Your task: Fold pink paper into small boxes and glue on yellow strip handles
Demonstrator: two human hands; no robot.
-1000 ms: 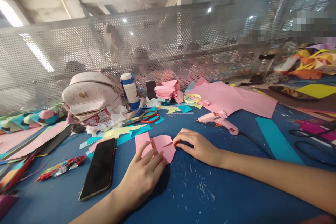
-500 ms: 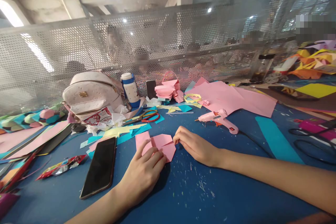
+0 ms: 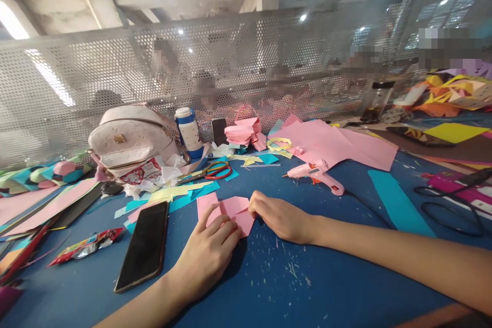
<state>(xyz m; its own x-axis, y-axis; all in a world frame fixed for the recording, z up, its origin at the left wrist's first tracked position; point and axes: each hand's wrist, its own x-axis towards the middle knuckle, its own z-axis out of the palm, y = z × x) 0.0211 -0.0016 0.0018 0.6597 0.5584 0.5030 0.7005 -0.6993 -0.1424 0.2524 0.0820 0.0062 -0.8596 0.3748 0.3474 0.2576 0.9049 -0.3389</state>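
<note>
A folded piece of pink paper (image 3: 235, 206) lies on the blue table, with creased flaps and a slit-like fold toward its right side. My left hand (image 3: 209, 251) rests over its lower left part, fingers bent and holding it against the table; the thumb is hidden. At the paper's right edge, my right hand (image 3: 274, 214) is closed in a pinch on the corner, its fingertips partly hidden. Just left of my left hand is a black phone (image 3: 142, 246). Beyond my right hand lies a pink glue gun (image 3: 319, 176) with a black cord.
Red-handled scissors (image 3: 219, 170) lie among blue and yellow paper strips (image 3: 169, 193). Farther back stand a pale backpack (image 3: 132, 138), a white-and-blue bottle (image 3: 189, 133) and a pink paper basket (image 3: 244, 130). Large pink sheets (image 3: 334, 143) lie before a perforated metal screen (image 3: 230, 46).
My right hand has come in slightly to the left, its fingertips now over the paper's right edge. The left hand stays on the paper. The whole view has shifted a little.
</note>
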